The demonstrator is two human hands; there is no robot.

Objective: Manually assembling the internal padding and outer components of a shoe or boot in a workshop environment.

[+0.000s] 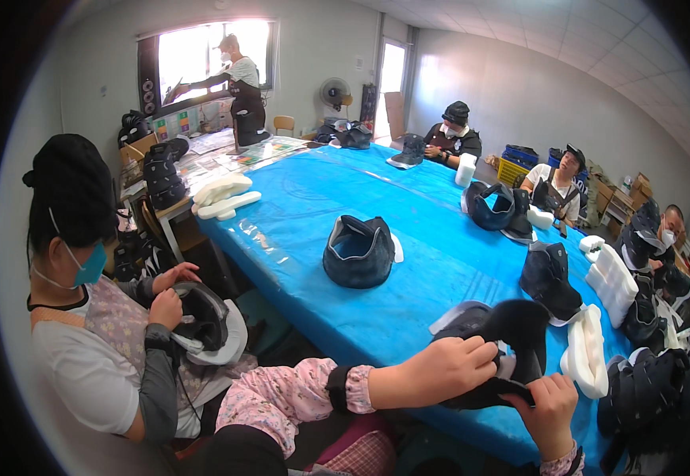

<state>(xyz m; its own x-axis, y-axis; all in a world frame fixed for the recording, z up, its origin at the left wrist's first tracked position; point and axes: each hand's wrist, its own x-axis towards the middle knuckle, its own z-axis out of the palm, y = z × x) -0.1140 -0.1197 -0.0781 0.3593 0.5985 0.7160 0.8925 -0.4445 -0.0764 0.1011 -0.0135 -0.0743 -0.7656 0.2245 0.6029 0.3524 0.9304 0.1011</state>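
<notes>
A black cap [521, 333] is held at the near right edge of the blue-covered table, its curved dark part standing up and a pale patch showing in its opening. My left hand [450, 370] is closed, its fingertips pinching the cap's edge from the left. Lower down on the right, my right hand [550, 408] grips the strip along the cap's near edge between thumb and fingers. Pink floral sleeves cover my forearms. Just beyond the cap lies another dark cap [550, 279]. A white foam piece [585, 351] rests to the right of my hands.
A dark cap [357, 258] stands mid-table on the blue cover [297, 206]. White foam pieces [224, 197] lie at the left edge. A co-worker [115, 317] sits close on my left, handling a cap [210, 321]. Stacked black caps [654, 393] crowd the right side; several people work around the table.
</notes>
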